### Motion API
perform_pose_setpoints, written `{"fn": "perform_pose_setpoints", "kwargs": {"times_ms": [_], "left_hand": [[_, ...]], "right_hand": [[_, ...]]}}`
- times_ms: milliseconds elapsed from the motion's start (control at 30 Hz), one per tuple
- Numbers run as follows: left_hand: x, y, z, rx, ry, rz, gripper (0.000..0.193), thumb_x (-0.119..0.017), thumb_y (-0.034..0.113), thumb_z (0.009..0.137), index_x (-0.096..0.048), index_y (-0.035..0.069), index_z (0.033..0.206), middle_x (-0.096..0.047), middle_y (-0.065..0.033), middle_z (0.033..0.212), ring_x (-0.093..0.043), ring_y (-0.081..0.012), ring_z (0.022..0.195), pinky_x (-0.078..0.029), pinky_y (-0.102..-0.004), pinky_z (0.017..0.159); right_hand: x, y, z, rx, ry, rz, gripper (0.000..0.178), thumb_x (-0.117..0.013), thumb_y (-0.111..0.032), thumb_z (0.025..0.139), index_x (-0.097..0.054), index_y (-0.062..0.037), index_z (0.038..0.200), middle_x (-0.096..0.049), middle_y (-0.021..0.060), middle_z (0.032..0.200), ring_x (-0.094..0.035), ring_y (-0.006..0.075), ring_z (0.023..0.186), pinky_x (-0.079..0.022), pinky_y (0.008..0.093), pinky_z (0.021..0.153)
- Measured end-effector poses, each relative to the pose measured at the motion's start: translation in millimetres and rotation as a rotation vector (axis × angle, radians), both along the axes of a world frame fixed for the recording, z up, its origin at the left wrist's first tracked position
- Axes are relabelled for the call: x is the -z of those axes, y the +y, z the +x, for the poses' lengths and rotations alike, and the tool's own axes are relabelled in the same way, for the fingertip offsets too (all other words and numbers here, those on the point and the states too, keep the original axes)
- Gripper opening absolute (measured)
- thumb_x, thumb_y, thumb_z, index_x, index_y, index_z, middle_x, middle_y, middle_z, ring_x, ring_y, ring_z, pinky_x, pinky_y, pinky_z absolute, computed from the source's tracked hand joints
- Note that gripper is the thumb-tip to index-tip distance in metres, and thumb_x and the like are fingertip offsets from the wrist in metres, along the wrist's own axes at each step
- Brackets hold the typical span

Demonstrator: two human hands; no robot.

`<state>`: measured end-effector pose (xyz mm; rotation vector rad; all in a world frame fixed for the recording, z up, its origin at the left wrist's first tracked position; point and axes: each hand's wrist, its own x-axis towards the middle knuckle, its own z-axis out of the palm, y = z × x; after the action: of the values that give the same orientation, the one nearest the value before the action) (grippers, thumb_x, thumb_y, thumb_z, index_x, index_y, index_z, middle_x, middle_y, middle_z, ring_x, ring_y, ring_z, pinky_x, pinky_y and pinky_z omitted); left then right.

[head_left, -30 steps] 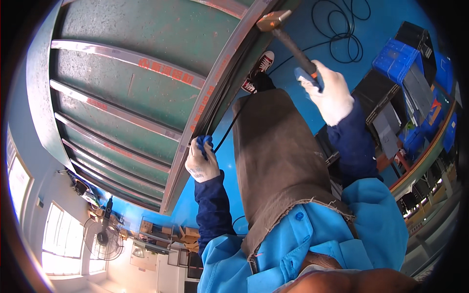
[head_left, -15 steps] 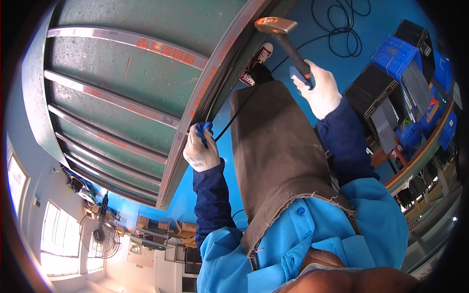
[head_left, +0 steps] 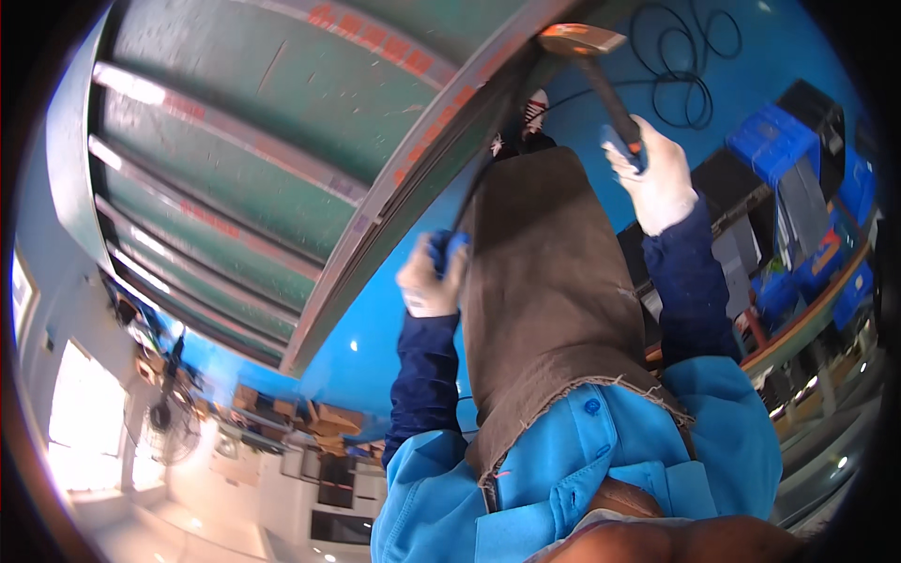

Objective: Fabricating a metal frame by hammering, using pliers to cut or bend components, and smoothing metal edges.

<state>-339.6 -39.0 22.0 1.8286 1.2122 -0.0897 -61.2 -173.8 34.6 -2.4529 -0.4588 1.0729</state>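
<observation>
Two hands in white gloves with blue on the fingers are seen from the head camera. Half a second earlier, the person's left hand (head_left: pixel 432 278) was at the long silvery metal rail (head_left: pixel 375 211) along the nearest edge of a large green work surface (head_left: pixel 310 108). Now it has come away from that edge and is apart from the rail, beside the left border of a long brown cloth apron (head_left: pixel 554 272). It is blurred, its fingers curled; whether they are clamped on anything, I cannot tell.

The person's right hand (head_left: pixel 656 178) stays closed around the grip of a hammer with a dark handle and an orange-marked metal head (head_left: pixel 605 89), as before. The hammer is held out past the nearest edge, toward that edge's far end, its head uppermost in the view; whether the head touches the rail is unclear. The camera view has also shifted slightly.

Both forearms, in dark-blue sleeves (head_left: pixel 690 281), reach forward from the light-blue shirt (head_left: pixel 554 441). The left forearm points almost straight ahead; the right leans a little inward, its hand farther forward than the left. Silvery strips (head_left: pixel 244 136) cross the green surface.
</observation>
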Motion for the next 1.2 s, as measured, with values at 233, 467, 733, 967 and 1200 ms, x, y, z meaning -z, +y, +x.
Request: {"fn": "perform_pose_setpoints", "kwargs": {"times_ms": [233,467,733,967,1200], "left_hand": [[40,-111,-189,-0.324,0.519,-0.022,0.018,-0.064,0.002,0.073,-0.064,0.009,0.090,-0.067,-0.0026,0.071,-0.059,-0.0173,0.054,-0.047,-0.0303,0.054],[-121,-75,-325,-0.691,0.773,0.896,0.019,-0.074,0.025,0.079,-0.066,0.009,0.087,-0.069,-0.0029,0.074,-0.061,-0.0164,0.061,-0.049,-0.0283,0.058],[-145,32,-302,-1.123,0.256,0.303,0.017,-0.072,0.013,0.080,-0.062,-0.001,0.078,-0.061,-0.0069,0.059,-0.053,-0.0175,0.043,-0.047,-0.0266,0.047],[-23,17,-267,-0.459,0.210,-0.406,0.013,-0.071,0.003,0.072,-0.066,0.001,0.084,-0.066,-0.0086,0.066,-0.062,-0.0184,0.054,-0.051,-0.0267,0.053],[-37,70,-230,-0.785,0.310,-0.510,0.049,-0.072,0.026,0.078,-0.056,0.002,0.118,-0.067,-0.0152,0.098,-0.064,-0.0266,0.088,-0.046,-0.0425,0.092]], "right_hand": [[11,-12,23,0.032,0.072,0.156,0.022,-0.057,-0.001,0.084,-0.061,0.0025,0.105,-0.060,0.0043,0.072,-0.049,0.0083,0.056,-0.037,0.0193,0.052],[22,-21,51,0.062,0.149,0.211,0.022,-0.046,0.010,0.085,-0.059,0.0067,0.102,-0.059,0.0066,0.074,-0.045,0.0051,0.057,-0.031,0.0151,0.049],[10,-11,36,-0.241,-0.094,0.041,0.028,-0.064,-0.005,0.074,-0.062,-0.0060,0.102,-0.068,0.0072,0.077,-0.062,0.0258,0.065,-0.046,0.0345,0.060],[-16,1,17,-0.053,-0.038,-0.160,0.018,-0.066,-0.010,0.076,-0.062,-0.0094,0.094,-0.067,0.0038,0.076,-0.062,0.0253,0.065,-0.046,0.0346,0.063],[-15,-2,4,0.156,-0.007,-0.098,0.018,-0.065,-0.010,0.079,-0.060,-0.0085,0.097,-0.068,0.0046,0.079,-0.063,0.0252,0.066,-0.047,0.0342,0.063]]}}
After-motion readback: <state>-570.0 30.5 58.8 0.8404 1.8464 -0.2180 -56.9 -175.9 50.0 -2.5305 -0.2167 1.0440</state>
